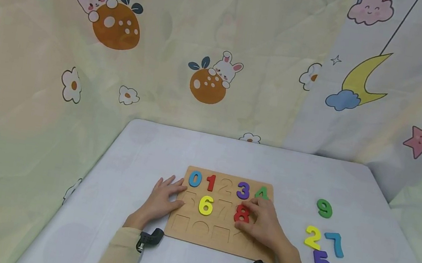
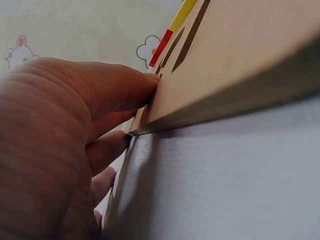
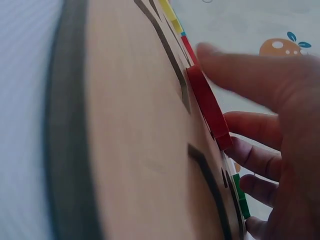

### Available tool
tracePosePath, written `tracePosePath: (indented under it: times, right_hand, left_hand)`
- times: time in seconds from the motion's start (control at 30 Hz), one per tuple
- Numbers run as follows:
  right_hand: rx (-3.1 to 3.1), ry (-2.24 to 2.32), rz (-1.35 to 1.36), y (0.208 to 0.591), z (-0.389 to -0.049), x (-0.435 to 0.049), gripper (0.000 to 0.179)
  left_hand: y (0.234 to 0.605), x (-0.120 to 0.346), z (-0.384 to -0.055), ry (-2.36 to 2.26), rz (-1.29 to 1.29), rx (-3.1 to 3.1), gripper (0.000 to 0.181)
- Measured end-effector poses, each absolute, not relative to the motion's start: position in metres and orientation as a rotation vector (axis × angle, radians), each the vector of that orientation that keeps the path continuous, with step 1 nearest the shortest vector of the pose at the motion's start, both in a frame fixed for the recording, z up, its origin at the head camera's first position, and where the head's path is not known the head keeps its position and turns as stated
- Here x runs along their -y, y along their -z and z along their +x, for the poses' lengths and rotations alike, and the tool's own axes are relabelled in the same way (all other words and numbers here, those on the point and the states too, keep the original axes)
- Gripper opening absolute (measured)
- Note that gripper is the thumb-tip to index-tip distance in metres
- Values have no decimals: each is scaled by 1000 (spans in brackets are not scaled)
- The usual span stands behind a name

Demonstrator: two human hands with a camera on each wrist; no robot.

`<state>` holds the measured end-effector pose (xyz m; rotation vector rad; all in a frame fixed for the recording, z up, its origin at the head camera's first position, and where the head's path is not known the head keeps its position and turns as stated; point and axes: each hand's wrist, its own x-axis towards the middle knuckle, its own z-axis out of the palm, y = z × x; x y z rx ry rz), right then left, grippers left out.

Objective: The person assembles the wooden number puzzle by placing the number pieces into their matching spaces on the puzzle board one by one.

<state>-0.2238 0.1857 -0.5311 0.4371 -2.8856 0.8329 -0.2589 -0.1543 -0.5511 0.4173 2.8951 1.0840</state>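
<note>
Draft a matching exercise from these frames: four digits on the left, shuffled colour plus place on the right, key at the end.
Digits:
1. digit 8
2. digit 6
3. digit 7
4. digit 9

Colour and place:
A. green, lying on the table off the board
B. yellow, on the board, below the row with 0 and 1
C. red, at the fingertips of the right hand
D. blue, lying on the table off the board

Pairs: 1-C, 2-B, 3-D, 4-A
</note>
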Motion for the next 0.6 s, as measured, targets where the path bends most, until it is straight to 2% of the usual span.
tracePosePath:
  times: [0.17,0.6]
  right_hand:
    - [2880,-835,440,531,-223,-185,56]
    - [2884,-805,447,530,-222,-184,57]
  left_hand:
    - [552,154,-259,-1085,413,-2900,48]
    - [552,153,-259,-1072,407,-2913,48]
